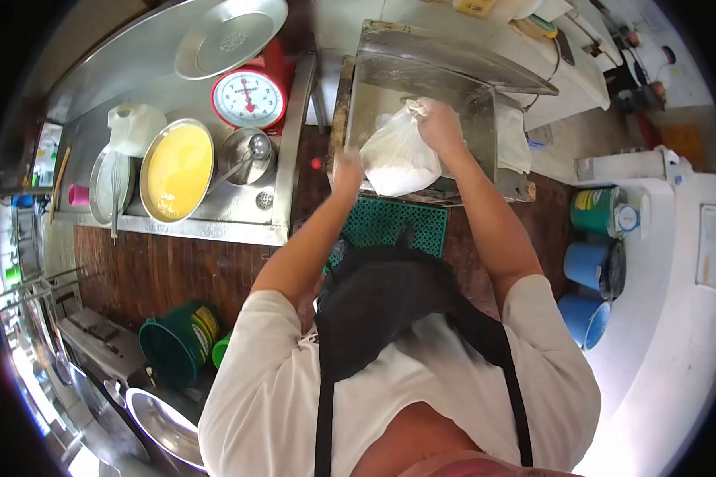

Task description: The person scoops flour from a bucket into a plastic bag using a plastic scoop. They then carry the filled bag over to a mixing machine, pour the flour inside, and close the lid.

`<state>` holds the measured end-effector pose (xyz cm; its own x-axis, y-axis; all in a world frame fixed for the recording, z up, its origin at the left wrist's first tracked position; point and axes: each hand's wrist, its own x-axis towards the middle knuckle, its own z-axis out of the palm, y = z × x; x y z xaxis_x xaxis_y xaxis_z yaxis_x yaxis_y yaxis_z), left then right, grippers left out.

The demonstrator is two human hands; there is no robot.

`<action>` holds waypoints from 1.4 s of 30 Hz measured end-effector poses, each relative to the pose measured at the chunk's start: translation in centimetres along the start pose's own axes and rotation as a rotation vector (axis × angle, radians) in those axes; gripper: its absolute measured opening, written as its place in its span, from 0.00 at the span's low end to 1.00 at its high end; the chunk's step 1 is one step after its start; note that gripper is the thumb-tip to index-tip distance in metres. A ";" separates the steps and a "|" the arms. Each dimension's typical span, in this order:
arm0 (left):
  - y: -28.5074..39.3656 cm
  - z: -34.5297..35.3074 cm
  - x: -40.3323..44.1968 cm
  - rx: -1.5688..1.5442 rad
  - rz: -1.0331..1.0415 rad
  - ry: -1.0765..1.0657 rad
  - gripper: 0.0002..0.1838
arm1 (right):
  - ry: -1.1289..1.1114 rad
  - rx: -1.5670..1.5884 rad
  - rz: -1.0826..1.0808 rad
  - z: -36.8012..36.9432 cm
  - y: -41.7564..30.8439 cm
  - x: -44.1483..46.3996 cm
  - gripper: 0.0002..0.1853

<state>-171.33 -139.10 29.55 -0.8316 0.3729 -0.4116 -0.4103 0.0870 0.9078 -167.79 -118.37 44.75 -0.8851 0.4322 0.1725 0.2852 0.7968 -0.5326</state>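
Observation:
My right hand [437, 126] is closed around the gathered top of a thin plastic bag [402, 159], whose lower part bulges with something white. The bag is over a metal bin [473, 103] with dusty, worn edges and its lid [453, 56] raised at the back. To the left of the bag, near the bin's edge, is my left hand [346, 171]. It is smeared by motion, so its fingers cannot be made out.
On the steel counter [231, 219] at left stand a bowl of yellow liquid [179, 171], a pot with a ladle [247, 155], a whisk [115, 191], a white jug [135, 127] and a red scale [250, 99] bearing a metal pan [231, 36]. Blue buckets [585, 262] stand at right.

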 end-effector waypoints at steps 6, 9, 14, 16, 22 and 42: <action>-6.4 4.1 -6.6 -0.345 -0.413 -0.188 0.11 | 0.083 0.021 0.067 -2.7 1.7 0.4 0.12; -5.2 5.7 -4.1 -0.426 -0.163 -0.159 0.09 | 0.090 0.043 0.121 -5.2 2.9 0.8 0.13; 0.3 7.5 0.6 -0.217 0.046 -0.063 0.07 | 0.207 0.106 0.137 -9.6 6.7 0.4 0.11; 3.3 8.5 2.5 -0.282 0.137 -0.051 0.05 | 0.254 0.128 0.157 -10.4 10.8 0.3 0.13; 10.9 12.5 4.4 -0.241 0.235 -0.116 0.04 | 0.149 0.813 0.677 -11.3 21.1 -1.1 0.18; 16.4 12.6 4.3 -0.166 0.347 -0.004 0.06 | 0.181 1.069 0.550 -9.7 23.2 -2.0 0.14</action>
<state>-176.88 -124.40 43.72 -0.9303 0.3576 -0.0814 -0.1600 -0.1960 0.9675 -155.82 -96.71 40.05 -0.6531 0.7234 -0.2240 0.0841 -0.2247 -0.9708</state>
